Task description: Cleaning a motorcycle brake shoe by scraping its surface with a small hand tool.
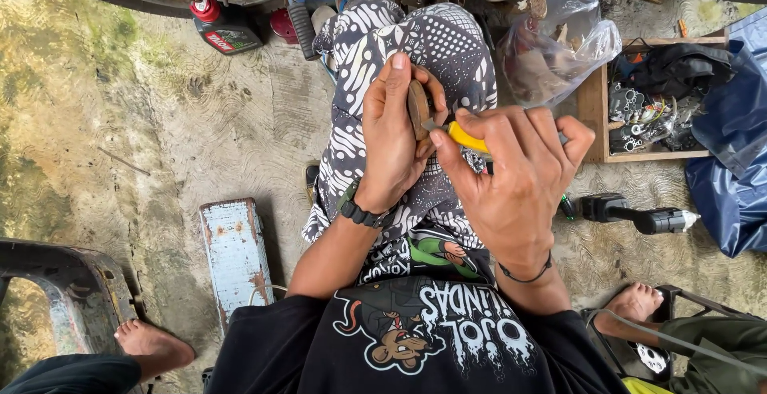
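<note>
Head view: The left hand [393,142] is closed around a small brown disc-shaped part [418,108], with the thumb along one side and the fingers wrapped behind, so that the part's edge faces the tool. The part sits above the person's lap, over the patterned cloth [415,42] that covers the knees; the cloth would catch anything that falls from the part.

The right hand [515,174] is closed on a yellow-handled tool [467,138]. Its metal tip touches the part's lower edge. The two hands are pressed close together, which steadies the tip.

On the concrete floor [160,122]: a wooden tray [593,106] of metal parts, a clear plastic bag [559,42], a black power tool [639,214], a small oil bottle [224,30] and a worn blue block [236,254]. Bare feet of other people appear at both lower corners.
</note>
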